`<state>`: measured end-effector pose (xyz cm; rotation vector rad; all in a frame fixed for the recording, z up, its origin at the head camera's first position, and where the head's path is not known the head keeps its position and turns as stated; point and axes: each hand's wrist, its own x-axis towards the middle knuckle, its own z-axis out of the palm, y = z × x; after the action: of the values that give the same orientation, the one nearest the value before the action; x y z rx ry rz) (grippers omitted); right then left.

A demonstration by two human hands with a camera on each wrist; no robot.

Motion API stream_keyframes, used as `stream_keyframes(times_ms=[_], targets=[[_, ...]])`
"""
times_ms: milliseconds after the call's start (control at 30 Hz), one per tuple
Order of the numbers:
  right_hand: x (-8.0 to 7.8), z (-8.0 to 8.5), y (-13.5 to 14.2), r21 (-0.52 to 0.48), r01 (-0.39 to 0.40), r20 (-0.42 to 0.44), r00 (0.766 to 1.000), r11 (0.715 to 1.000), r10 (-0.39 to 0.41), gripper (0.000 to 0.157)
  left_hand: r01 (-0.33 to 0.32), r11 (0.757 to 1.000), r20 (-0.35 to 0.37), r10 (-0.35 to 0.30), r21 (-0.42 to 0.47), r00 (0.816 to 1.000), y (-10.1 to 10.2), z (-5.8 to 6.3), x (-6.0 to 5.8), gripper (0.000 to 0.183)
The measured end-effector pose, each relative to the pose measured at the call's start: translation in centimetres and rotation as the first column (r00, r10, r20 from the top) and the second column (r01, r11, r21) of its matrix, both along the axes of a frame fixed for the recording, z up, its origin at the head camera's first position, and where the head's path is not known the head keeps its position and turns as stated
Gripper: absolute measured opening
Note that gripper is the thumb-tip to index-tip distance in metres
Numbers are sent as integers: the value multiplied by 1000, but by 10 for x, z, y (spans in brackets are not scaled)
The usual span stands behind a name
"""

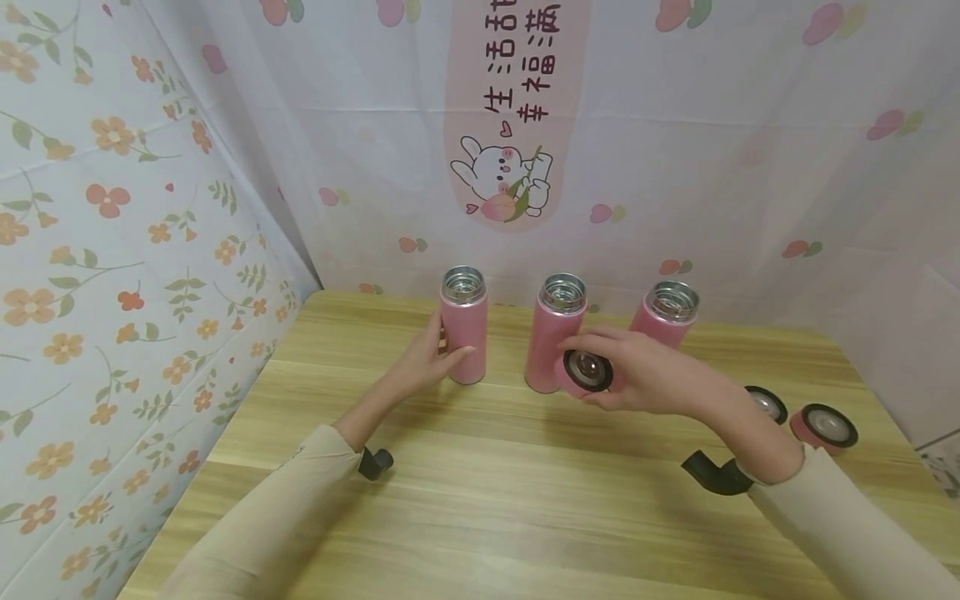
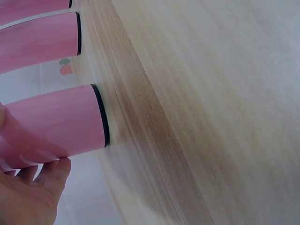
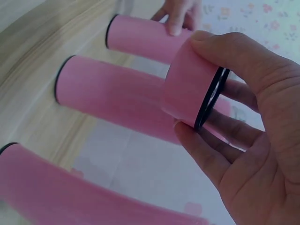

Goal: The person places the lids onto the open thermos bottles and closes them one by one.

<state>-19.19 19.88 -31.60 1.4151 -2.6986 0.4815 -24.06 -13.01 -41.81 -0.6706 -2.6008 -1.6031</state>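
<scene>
Three pink thermos bottles stand upright in a row, their steel mouths uncovered. Around the left bottle [image 1: 471, 329] curl the fingers and thumb of my left hand [image 1: 431, 362]; the left wrist view shows that bottle [image 2: 61, 124] with its black base on the table. My right hand [image 1: 645, 371] pinches a pink bottle lid [image 3: 190, 89] between thumb and fingers, its black-ringed underside facing me in the head view. That lid overlaps the front of the middle bottle [image 1: 549, 337]. Behind the right hand, the right bottle [image 1: 660, 323] is partly hidden.
Two more lids lie underside up at the table's right: one [image 1: 823, 427] in plain sight, another [image 1: 767, 404] partly behind the right forearm. Printed cloth [image 1: 360, 167] hangs behind the wooden table [image 1: 480, 500] and along its left. Black wrist mounts [image 1: 716, 475] stick out at both sleeves.
</scene>
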Motion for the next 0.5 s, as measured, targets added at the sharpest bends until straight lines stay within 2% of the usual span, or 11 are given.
stream_keyframes(times_ms=[233,500], targets=[[2,10,-9,-33,-31,23,999,999,32,64,8,1000,-3,-8,0,1000,-1,0,0,84],[1,23,-18,-52,-53,-7,999,997,52,67,8,1000,-19,-8,-4,1000,-2,-3,-2,83]])
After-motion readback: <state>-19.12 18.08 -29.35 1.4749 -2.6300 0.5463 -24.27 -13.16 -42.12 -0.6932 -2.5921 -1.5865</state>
